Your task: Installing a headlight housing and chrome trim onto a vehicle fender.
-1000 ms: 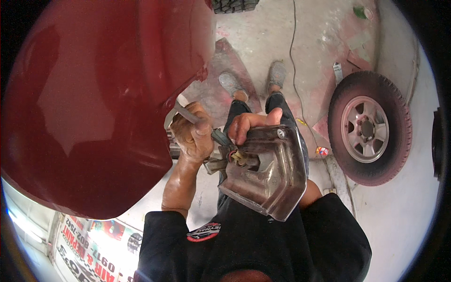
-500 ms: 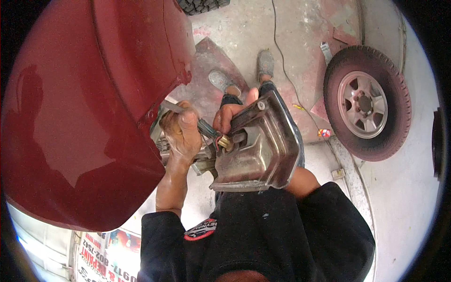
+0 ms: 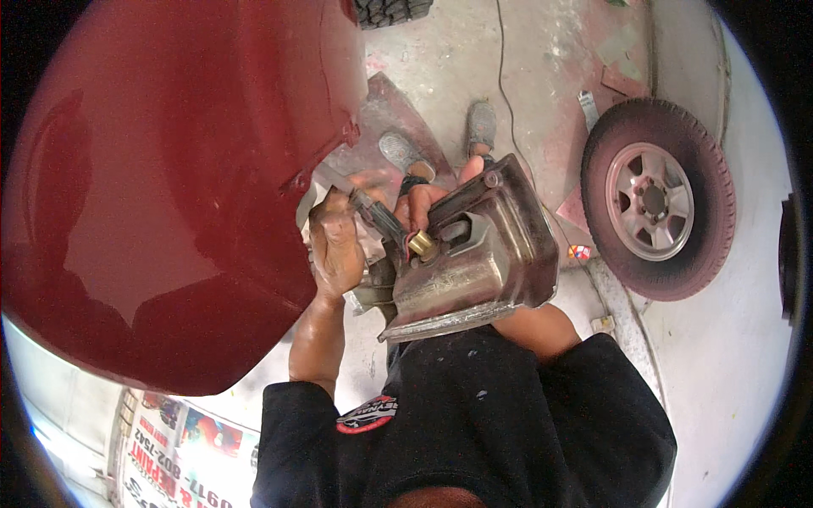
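Note:
My left hand [image 3: 337, 247] is beside the red body panel [image 3: 169, 169], its fingers curled around a grey strip [image 3: 337, 186] that partly hides them. A dark connector piece [image 3: 379, 215] runs from the strip to a brass-coloured fitting [image 3: 421, 245] on a shiny metal-coloured housing [image 3: 457, 288]. My right hand [image 3: 421, 204] grips that housing at its far side, fingertips showing along the upper edge and the rest hidden beneath it. The housing is tilted, its hollow side facing up at me.
A loose wheel [image 3: 605, 199] lies at the right. Another tyre [image 3: 391, 10] shows at the top. A cable [image 3: 502, 85] runs along the floor past my feet [image 3: 481, 127]. A printed banner [image 3: 182, 449] shows at the lower left.
Since a second ago the housing has shifted upward in view and turned. My left thumb has slid lower off the strip, and the brass fitting shows more clearly.

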Demonstrator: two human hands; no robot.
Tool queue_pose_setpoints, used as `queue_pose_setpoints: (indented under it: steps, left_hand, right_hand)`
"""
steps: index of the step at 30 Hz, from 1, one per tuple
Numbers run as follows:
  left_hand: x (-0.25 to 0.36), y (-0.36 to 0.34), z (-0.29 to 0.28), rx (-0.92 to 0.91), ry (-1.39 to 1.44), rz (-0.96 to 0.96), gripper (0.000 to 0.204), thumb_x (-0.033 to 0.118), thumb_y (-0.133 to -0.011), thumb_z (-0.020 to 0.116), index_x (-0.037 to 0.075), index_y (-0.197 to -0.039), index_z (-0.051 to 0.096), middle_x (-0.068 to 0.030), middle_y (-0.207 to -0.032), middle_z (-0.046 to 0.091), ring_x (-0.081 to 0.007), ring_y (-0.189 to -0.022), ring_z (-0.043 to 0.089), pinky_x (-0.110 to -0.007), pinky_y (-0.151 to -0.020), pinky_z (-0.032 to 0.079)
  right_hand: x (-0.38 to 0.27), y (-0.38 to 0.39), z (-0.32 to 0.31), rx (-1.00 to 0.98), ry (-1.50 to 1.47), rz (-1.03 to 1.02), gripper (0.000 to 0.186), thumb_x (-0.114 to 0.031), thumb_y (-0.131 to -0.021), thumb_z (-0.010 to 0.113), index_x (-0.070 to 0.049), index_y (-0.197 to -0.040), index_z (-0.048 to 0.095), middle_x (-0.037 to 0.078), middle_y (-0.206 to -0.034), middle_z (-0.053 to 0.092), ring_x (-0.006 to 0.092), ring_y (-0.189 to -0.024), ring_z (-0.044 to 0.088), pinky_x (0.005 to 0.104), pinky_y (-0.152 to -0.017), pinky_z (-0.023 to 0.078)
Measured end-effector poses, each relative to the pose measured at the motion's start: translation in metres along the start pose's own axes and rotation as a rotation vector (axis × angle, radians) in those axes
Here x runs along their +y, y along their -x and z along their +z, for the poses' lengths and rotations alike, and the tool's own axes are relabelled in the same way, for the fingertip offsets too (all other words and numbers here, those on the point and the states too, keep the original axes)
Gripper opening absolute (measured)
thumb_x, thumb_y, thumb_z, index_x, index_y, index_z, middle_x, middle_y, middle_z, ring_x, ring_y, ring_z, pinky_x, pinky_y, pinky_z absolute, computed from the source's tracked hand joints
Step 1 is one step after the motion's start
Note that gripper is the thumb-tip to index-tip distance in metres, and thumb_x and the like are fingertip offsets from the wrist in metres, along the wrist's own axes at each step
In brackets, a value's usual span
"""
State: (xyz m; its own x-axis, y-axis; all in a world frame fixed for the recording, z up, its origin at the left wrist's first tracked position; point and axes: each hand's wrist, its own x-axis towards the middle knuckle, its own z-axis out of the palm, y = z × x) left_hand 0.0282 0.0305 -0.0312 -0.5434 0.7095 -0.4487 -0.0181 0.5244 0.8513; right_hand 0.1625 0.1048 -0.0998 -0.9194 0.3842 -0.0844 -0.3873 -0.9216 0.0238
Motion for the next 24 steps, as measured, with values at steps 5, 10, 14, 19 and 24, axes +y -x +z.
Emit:
queue_pose_setpoints:
  steps: [5, 10, 14, 19, 24]
  left_hand:
    - [-0.015, 0.010, -0.007, -0.068, 0.326, 0.106, 0.050, 0.036, -0.103, 0.050, 0.001, -0.139, 0.054, -0.0142, -0.107, 0.067, -0.0218, -0.101, 0.062, -0.036, -0.092, 0.048]
    - [-0.026, 0.011, -0.003, -0.009, 0.186, 0.330, 0.070, 0.018, -0.072, 0.083, 0.005, -0.136, 0.057, -0.0151, -0.115, 0.067, -0.0264, -0.109, 0.063, -0.041, -0.097, 0.050]
    - [-0.007, 0.000, -0.015, -0.012, -0.160, 0.361, 0.083, 0.025, -0.057, 0.090, 0.004, -0.130, 0.059, -0.0142, -0.111, 0.068, -0.0254, -0.101, 0.065, -0.040, -0.090, 0.051]
    - [0.003, -0.003, -0.019, -0.005, -0.466, 0.355, 0.070, 0.036, -0.067, 0.084, -0.001, -0.122, 0.059, -0.0125, -0.094, 0.066, -0.0271, -0.081, 0.064, -0.041, -0.076, 0.051]
    - [-0.007, 0.001, -0.016, 0.052, -0.227, 0.220, 0.065, 0.036, -0.071, 0.080, -0.002, -0.120, 0.059, -0.0121, -0.089, 0.065, -0.0252, -0.075, 0.063, -0.039, -0.070, 0.052]
  right_hand:
    - [-0.006, 0.008, 0.014, 0.173, -0.112, 0.072, 0.082, -0.074, -0.099, 0.023, -0.001, -0.085, 0.057, 0.014, -0.084, 0.060, 0.0273, -0.080, 0.062, 0.0367, -0.071, 0.054]
    - [-0.006, 0.010, 0.009, 0.230, -0.095, 0.164, 0.082, -0.075, -0.099, 0.023, -0.002, -0.086, 0.058, 0.014, -0.085, 0.061, 0.0279, -0.078, 0.063, 0.0382, -0.071, 0.055]
    - [-0.004, 0.007, 0.007, 0.148, -0.264, 0.152, 0.086, -0.077, -0.098, 0.021, -0.001, -0.085, 0.060, 0.015, -0.085, 0.062, 0.0290, -0.077, 0.064, 0.0413, -0.072, 0.055]
    - [0.023, -0.002, -0.016, 0.023, -0.360, 0.071, 0.089, -0.078, -0.097, 0.022, 0.001, -0.083, 0.062, 0.015, -0.083, 0.061, 0.0285, -0.075, 0.062, 0.0411, -0.070, 0.054]
    - [0.020, -0.004, 0.000, 0.114, -0.431, 0.047, 0.091, -0.079, -0.096, 0.022, 0.001, -0.084, 0.064, 0.015, -0.082, 0.061, 0.0275, -0.076, 0.060, 0.0393, -0.070, 0.052]
